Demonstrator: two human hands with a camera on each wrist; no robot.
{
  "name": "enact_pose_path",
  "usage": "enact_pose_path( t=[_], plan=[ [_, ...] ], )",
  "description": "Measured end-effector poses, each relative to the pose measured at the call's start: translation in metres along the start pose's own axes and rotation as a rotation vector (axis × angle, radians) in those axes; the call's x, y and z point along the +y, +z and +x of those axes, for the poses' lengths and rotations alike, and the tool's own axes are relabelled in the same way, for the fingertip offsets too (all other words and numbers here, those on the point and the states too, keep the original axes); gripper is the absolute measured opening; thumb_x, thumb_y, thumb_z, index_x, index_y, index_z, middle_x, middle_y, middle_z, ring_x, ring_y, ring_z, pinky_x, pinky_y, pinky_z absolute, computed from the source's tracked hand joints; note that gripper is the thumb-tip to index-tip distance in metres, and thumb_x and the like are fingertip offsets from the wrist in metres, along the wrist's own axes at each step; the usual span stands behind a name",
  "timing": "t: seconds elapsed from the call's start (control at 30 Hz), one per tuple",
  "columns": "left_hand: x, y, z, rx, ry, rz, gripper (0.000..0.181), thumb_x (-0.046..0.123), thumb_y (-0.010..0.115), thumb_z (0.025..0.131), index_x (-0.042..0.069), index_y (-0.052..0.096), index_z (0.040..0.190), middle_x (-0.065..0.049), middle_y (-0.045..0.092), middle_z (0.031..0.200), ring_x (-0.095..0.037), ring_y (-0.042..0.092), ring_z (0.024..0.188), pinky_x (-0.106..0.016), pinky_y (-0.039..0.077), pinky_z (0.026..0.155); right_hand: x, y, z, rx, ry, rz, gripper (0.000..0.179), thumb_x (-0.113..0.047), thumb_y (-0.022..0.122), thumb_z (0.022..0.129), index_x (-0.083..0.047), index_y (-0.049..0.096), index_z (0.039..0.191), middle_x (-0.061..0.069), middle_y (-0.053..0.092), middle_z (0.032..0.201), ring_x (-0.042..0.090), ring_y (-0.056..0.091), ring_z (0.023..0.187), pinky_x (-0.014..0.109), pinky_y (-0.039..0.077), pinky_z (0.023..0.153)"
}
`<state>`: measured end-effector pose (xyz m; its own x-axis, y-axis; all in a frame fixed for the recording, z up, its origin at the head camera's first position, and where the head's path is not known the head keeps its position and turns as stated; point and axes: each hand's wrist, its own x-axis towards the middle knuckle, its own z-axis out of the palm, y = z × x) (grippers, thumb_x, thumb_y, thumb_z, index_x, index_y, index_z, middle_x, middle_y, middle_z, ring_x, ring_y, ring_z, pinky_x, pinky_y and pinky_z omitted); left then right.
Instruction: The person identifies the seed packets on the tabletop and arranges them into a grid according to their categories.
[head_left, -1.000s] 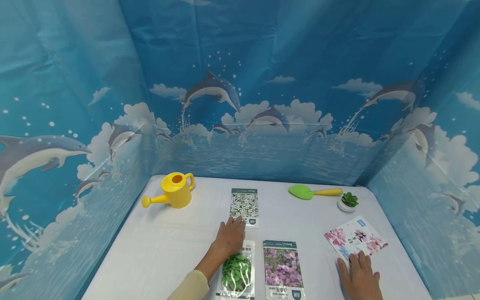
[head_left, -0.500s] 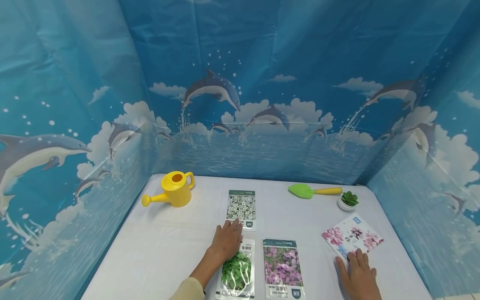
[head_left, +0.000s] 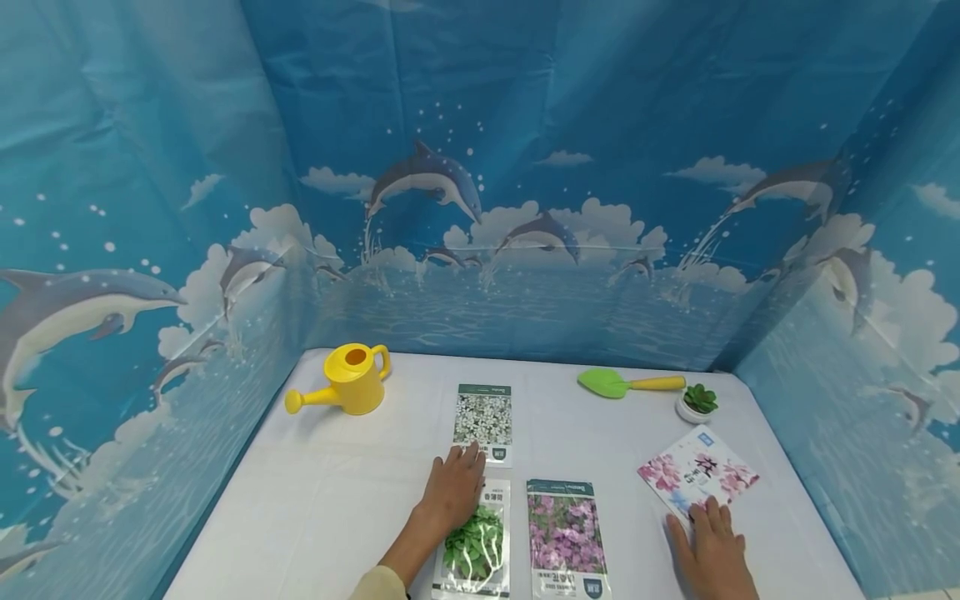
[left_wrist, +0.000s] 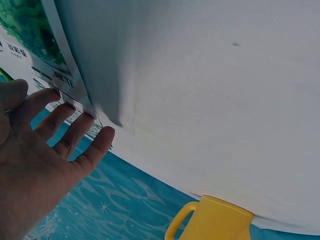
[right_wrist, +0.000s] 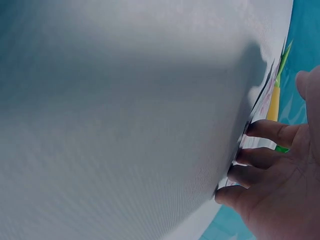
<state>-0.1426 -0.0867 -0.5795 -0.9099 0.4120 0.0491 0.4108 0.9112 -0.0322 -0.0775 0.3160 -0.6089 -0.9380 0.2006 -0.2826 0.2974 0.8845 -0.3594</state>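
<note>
My left hand (head_left: 453, 490) presses its fingertips on the near edge of a seed packet with white flowers (head_left: 483, 419). Under its wrist lies a seed packet with green leaves (head_left: 475, 542), partly covered. In the left wrist view the fingers of this hand (left_wrist: 50, 150) stretch out beside the leaf packet (left_wrist: 35, 30). At the right, my right hand (head_left: 714, 552) rests its fingertips on the near edge of a slanted white packet with pink blossoms (head_left: 697, 472). The right wrist view shows the same hand (right_wrist: 282, 172) with fingers extended, touching that packet's edge.
A seed packet with purple flowers (head_left: 564, 537) lies between the hands. Toward the back stand a yellow watering can (head_left: 356, 383) and a small potted succulent (head_left: 697, 403). A green trowel with a yellow handle (head_left: 630, 383) lies beside the pot. Dolphin-print curtains (head_left: 480, 300) enclose the white table.
The white-flower packet has slid slightly left and nearer under my left hand. My right hand has shifted left, and the pink-blossom packet has slid left with it.
</note>
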Motion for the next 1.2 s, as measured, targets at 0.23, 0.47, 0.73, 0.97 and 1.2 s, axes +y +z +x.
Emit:
enact_pose_path(
  t=[0.23, 0.47, 0.73, 0.97, 1.2],
  plan=[
    [0.001, 0.002, -0.001, 0.002, -0.005, -0.006, 0.043, 0.029, 0.062, 0.110, 0.010, 0.066, 0.147, -0.007, 0.060, 0.155, -0.027, 0.059, 0.133, -0.048, 0.058, 0.094, 0.001, 0.001, 0.002, -0.005, -0.009, -0.008, 0.101, -0.065, 0.041, 0.111, 0.026, 0.028, 0.151, 0.050, 0.007, 0.161, 0.067, 0.008, 0.152, 0.080, 0.006, 0.118],
    [0.002, 0.003, -0.003, 0.019, -0.006, -0.012, 0.042, 0.029, 0.063, 0.109, 0.010, 0.067, 0.146, -0.007, 0.061, 0.154, -0.027, 0.059, 0.132, -0.048, 0.058, 0.092, 0.000, 0.002, 0.000, -0.015, -0.012, -0.004, 0.106, -0.070, 0.039, 0.109, 0.026, 0.029, 0.152, 0.049, 0.006, 0.161, 0.067, 0.007, 0.152, 0.080, 0.006, 0.118],
    [0.002, 0.002, -0.004, 0.030, -0.002, -0.023, 0.041, 0.028, 0.063, 0.109, 0.010, 0.068, 0.146, -0.007, 0.061, 0.154, -0.027, 0.059, 0.133, -0.048, 0.058, 0.092, -0.008, 0.002, -0.004, -0.011, -0.029, -0.035, 0.091, -0.058, 0.046, 0.113, 0.025, 0.034, 0.150, 0.050, 0.011, 0.160, 0.069, 0.008, 0.151, 0.082, 0.012, 0.117],
    [0.002, 0.001, -0.004, 0.025, -0.010, -0.024, 0.042, 0.028, 0.063, 0.109, 0.010, 0.067, 0.147, -0.007, 0.061, 0.155, -0.027, 0.059, 0.133, -0.048, 0.058, 0.092, -0.012, 0.002, -0.007, -0.007, -0.042, -0.033, 0.091, -0.058, 0.047, 0.112, 0.024, 0.036, 0.150, 0.049, 0.014, 0.161, 0.069, 0.009, 0.151, 0.082, 0.013, 0.118],
    [0.002, 0.001, -0.005, 0.025, -0.007, -0.017, 0.042, 0.028, 0.064, 0.109, 0.010, 0.067, 0.147, -0.007, 0.061, 0.155, -0.026, 0.059, 0.132, -0.047, 0.058, 0.091, -0.018, 0.005, -0.007, -0.026, -0.048, -0.029, 0.094, -0.061, 0.048, 0.111, 0.024, 0.035, 0.151, 0.048, 0.014, 0.161, 0.067, 0.009, 0.152, 0.081, 0.011, 0.119]
  ],
)
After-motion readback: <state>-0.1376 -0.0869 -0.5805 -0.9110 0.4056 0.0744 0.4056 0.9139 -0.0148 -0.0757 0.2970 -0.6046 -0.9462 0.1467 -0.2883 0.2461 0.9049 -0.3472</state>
